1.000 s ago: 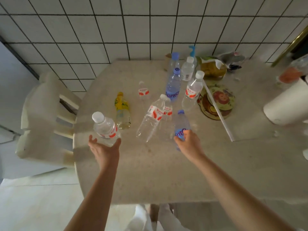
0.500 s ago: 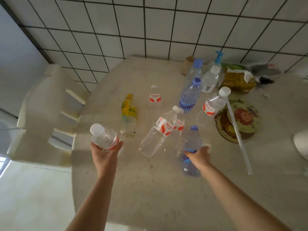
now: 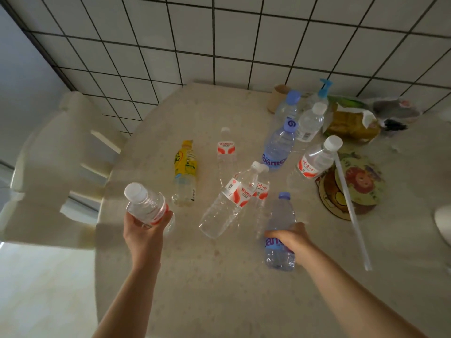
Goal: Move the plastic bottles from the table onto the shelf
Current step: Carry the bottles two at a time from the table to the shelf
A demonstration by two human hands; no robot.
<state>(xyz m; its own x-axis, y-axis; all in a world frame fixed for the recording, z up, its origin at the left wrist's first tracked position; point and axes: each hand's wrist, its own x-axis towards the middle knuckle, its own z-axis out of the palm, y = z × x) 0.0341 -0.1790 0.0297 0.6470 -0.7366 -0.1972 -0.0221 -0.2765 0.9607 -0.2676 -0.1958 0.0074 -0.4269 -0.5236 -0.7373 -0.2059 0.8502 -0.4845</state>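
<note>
My left hand grips a clear white-capped bottle with a red label, lifted at the table's left edge. My right hand is closed around a blue-capped bottle near the table's middle. Several more plastic bottles stay on the beige table: a yellow one lying down, a clear red-labelled one lying tilted, a small upright one, a tall blue one, and a white-capped red-labelled one. No shelf is in view.
A white plastic chair stands left of the table. A round picture mat with a long white stick across it lies at the right. Bags and a pump bottle crowd the back right by the tiled wall.
My left hand closed on the white-capped bottle and raised it. My right hand pulled the blue-capped bottle nearer to me. The camera view tilted and shifted left.
</note>
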